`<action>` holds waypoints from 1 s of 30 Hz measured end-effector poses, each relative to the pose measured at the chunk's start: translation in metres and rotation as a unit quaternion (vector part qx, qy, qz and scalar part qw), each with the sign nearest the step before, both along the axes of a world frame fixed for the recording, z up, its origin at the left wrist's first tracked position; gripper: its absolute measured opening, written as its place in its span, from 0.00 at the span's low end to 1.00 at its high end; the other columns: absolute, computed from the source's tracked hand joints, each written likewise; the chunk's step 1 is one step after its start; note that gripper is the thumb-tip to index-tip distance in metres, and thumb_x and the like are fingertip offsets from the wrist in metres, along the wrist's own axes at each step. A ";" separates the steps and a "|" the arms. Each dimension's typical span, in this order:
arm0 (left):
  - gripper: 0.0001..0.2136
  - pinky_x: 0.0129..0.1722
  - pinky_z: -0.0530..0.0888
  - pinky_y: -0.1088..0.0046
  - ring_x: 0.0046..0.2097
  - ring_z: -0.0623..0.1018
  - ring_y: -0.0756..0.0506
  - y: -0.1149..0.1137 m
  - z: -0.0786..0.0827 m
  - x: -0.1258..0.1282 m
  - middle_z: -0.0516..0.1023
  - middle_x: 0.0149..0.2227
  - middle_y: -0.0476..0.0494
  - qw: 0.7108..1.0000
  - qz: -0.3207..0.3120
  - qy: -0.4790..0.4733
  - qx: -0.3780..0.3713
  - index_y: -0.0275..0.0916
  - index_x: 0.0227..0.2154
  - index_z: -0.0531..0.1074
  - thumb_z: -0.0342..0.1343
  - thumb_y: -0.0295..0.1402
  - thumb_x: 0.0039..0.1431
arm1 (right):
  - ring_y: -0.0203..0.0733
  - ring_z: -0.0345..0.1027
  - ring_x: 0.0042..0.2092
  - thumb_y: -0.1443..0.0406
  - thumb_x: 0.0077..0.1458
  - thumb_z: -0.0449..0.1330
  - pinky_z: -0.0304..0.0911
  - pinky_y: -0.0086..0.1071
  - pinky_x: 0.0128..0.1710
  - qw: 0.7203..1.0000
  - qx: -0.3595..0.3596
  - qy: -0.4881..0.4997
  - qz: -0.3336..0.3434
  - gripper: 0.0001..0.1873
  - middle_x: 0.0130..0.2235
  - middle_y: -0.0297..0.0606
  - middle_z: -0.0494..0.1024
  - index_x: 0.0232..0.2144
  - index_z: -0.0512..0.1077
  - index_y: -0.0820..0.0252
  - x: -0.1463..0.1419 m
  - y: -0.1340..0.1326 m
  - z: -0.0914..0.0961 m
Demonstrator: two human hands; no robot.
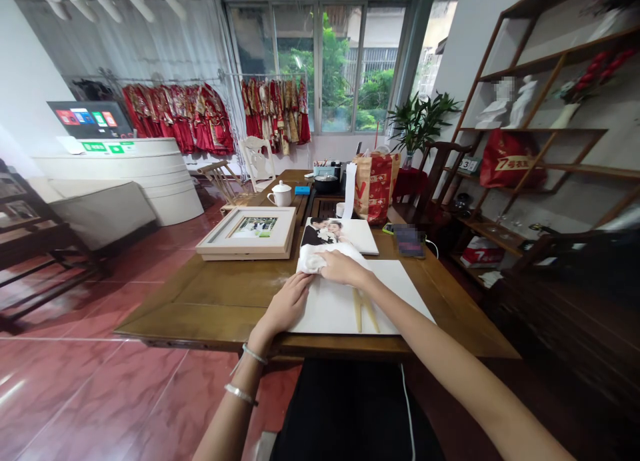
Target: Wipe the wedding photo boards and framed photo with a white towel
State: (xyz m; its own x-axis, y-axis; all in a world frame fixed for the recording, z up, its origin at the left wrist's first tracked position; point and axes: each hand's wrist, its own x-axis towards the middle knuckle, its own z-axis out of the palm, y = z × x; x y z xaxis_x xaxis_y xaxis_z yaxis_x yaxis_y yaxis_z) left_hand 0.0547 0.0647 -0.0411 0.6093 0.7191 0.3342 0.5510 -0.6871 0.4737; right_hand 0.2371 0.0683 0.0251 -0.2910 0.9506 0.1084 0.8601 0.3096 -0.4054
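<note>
On the wooden table in front of me lies a white board with two yellowish strips near its front edge. My right hand grips a crumpled white cloth and presses it at the board's far left corner. My left hand lies with fingers stretched along the board's left edge, its fingertips close to the cloth, holding nothing. Just behind the board is a panel with a photo print of two people. A pale wooden picture frame holding a small photo lies to the left.
A red and tan paper bag, a black pan, a lidded white mug and a small blue box stand farther back on the table. Phones lie on the right. A wooden shelf stands beyond.
</note>
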 end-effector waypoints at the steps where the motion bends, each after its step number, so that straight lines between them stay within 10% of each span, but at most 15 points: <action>1: 0.19 0.62 0.58 0.60 0.62 0.60 0.44 0.000 -0.001 0.000 0.65 0.58 0.42 1.000 0.003 0.001 -0.002 0.38 0.53 0.64 0.39 0.30 0.62 | 0.51 0.66 0.50 0.68 0.48 0.51 0.59 0.37 0.48 1.000 0.000 -0.001 -0.007 0.25 0.50 0.41 0.74 0.50 0.68 0.59 0.009 -0.005 0.000; 10: 0.19 0.62 0.56 0.60 0.63 0.58 0.45 0.002 -0.003 -0.001 0.63 0.60 0.42 1.000 0.004 0.021 0.003 0.37 0.55 0.63 0.38 0.30 0.63 | 0.52 0.54 0.59 0.69 0.49 0.48 0.49 0.44 0.57 0.996 -0.007 0.007 -0.090 0.28 0.57 0.42 0.67 0.54 0.64 0.62 0.097 -0.040 -0.013; 15: 0.19 0.62 0.56 0.61 0.63 0.58 0.45 0.002 -0.005 -0.001 0.63 0.59 0.43 1.000 0.004 0.010 0.008 0.38 0.54 0.63 0.39 0.30 0.63 | 0.47 0.36 0.65 0.74 0.38 0.48 0.32 0.51 0.62 0.999 0.009 -0.037 -0.035 0.42 0.62 0.33 0.56 0.60 0.57 0.55 0.086 -0.091 -0.030; 23: 0.19 0.62 0.57 0.59 0.62 0.59 0.45 0.005 -0.009 -0.001 0.64 0.59 0.43 1.000 0.001 0.000 0.007 0.40 0.55 0.63 0.39 0.31 0.63 | 0.46 0.32 0.65 0.76 0.33 0.48 0.31 0.52 0.63 0.997 -0.020 -0.067 0.011 0.50 0.64 0.26 0.49 0.62 0.49 0.45 0.075 -0.191 -0.029; 30: 0.19 0.62 0.56 0.60 0.63 0.59 0.45 0.004 -0.006 -0.001 0.63 0.60 0.42 1.000 0.002 0.009 0.002 0.38 0.54 0.63 0.39 0.31 0.63 | 0.44 0.37 0.65 0.74 0.40 0.51 0.34 0.48 0.63 0.999 0.008 -0.045 0.007 0.42 0.63 0.32 0.54 0.60 0.56 0.48 0.096 -0.142 -0.027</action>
State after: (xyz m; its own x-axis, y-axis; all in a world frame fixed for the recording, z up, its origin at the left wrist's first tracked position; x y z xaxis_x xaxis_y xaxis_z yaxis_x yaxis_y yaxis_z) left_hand 0.0536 0.0682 -0.0470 0.6124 0.7202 0.3260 0.5620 -0.6867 0.4611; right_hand 0.3330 -0.0742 -0.0022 -0.3143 0.9444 0.0968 0.8882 0.3285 -0.3212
